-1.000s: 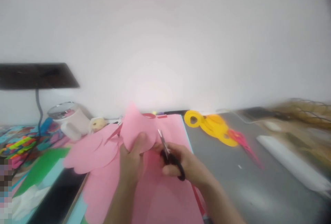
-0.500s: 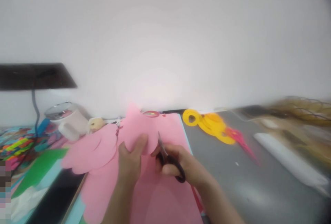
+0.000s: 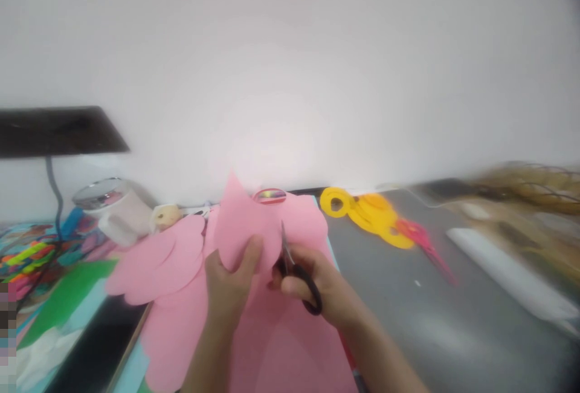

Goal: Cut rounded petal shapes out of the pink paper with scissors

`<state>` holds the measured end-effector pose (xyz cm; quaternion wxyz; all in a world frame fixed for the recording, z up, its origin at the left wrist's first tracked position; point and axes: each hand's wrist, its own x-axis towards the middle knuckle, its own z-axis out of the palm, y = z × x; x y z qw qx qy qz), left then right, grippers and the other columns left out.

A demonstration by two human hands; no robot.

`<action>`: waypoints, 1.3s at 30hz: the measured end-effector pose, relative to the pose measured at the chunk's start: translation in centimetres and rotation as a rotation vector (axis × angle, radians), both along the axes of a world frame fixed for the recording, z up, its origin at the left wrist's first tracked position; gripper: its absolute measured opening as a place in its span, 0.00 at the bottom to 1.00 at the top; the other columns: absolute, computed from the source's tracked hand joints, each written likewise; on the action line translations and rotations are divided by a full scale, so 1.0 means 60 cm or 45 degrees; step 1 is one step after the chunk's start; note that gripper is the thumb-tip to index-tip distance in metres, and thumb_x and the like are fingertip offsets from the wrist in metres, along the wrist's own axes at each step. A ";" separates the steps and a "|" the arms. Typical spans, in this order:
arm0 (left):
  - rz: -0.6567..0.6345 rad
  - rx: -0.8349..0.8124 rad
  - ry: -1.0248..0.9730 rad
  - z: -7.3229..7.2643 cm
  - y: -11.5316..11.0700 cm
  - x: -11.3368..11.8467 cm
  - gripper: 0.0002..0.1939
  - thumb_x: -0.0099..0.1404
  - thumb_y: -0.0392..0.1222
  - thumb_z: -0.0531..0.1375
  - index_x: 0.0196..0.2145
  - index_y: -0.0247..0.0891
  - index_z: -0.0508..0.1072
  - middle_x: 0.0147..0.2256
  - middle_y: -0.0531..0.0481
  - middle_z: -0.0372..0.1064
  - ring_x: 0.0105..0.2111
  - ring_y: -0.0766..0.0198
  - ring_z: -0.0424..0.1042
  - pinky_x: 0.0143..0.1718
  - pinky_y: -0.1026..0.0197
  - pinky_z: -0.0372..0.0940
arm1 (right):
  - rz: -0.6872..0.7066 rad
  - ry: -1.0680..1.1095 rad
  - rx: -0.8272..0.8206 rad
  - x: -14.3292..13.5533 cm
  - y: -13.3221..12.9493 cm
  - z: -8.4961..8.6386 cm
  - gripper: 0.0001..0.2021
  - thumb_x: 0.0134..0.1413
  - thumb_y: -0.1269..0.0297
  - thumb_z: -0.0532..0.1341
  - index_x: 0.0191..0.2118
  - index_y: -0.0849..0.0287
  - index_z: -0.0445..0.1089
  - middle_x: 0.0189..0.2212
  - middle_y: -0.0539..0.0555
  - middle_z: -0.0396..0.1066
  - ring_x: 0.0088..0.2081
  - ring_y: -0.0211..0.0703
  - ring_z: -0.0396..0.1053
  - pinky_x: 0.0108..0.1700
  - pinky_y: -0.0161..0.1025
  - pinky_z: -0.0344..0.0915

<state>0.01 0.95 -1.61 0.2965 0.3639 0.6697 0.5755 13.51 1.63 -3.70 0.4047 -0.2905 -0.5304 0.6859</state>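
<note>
My left hand (image 3: pixel 232 281) grips a pink sheet of paper (image 3: pixel 247 224) between thumb and fingers, its pointed tip standing up against the wall. In my right hand (image 3: pixel 312 278) is a pair of scissors (image 3: pixel 310 296) with dark handles. Their blades point up and lie along the paper's right edge; whether they are fully closed is hard to make out. A rounded pink flap (image 3: pixel 310 224) shows just beyond the blades. Beneath both hands lies a larger pink sheet (image 3: pixel 294 350). Several rounded pink cut-outs (image 3: pixel 158 260) overlap to the left of my left hand.
Yellow ring-like shapes (image 3: pixel 369 217) and pink scissors (image 3: pixel 426 245) lie on the grey table (image 3: pixel 399 320) to the right. Further right is a white roll-like object (image 3: pixel 507 272). A white mug-like container (image 3: pixel 129 217) and a dark panel (image 3: pixel 58 132) are at the left.
The held paper has turned slightly, its tip now sharper and higher. The rounded flap right of the blades has come into view. The scissors stay at the paper's edge.
</note>
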 end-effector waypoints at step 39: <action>0.083 -0.078 0.013 -0.010 0.004 -0.001 0.20 0.44 0.54 0.64 0.27 0.33 0.73 0.26 0.43 0.72 0.30 0.51 0.72 0.32 0.51 0.67 | -0.108 -0.006 -0.090 -0.006 -0.003 -0.008 0.16 0.43 0.56 0.71 0.28 0.60 0.67 0.25 0.46 0.59 0.27 0.33 0.55 0.32 0.34 0.59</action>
